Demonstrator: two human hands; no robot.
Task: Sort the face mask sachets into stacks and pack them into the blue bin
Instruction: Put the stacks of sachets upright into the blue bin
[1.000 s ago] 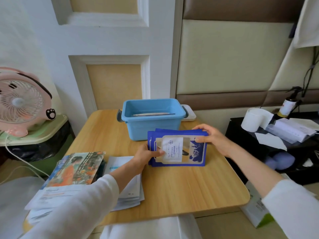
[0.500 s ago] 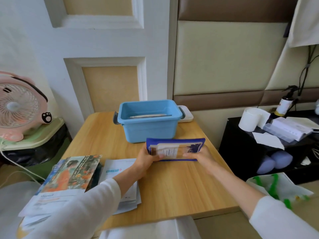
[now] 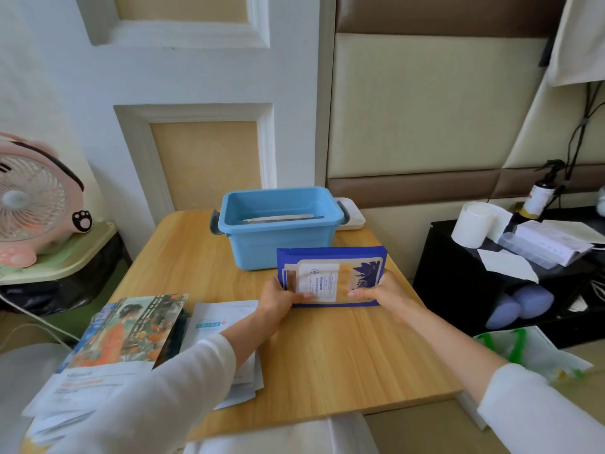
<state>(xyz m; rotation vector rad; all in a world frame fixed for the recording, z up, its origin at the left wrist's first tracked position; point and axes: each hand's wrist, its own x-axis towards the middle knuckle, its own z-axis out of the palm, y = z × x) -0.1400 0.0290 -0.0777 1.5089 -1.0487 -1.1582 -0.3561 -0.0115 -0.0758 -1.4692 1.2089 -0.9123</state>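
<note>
A stack of dark blue face mask sachets (image 3: pixel 340 268) stands on its long edge on the wooden table (image 3: pixel 327 362), just in front of the blue bin (image 3: pixel 262 244). My left hand (image 3: pixel 278 298) grips the stack's left end and my right hand (image 3: pixel 381 291) grips its right end, thumbs on the front sachet. The blue bin sits at the table's far edge with a flat sachet lying inside. A pile with a colourful picture sachet (image 3: pixel 131 329) on top and a pile of white sachets (image 3: pixel 222 326) lie at the table's left.
A pink desk fan (image 3: pixel 32 198) stands on a low stand at the left. A black shelf (image 3: pixel 458 273) on the right carries a paper roll (image 3: pixel 474 224), a spray bottle (image 3: pixel 537 198) and papers. A white device (image 3: pixel 352 214) lies behind the bin.
The blue stack went from tilted face-up to low and on edge, and now stands more upright. My right hand moved from its top corner down to the lower right end.
</note>
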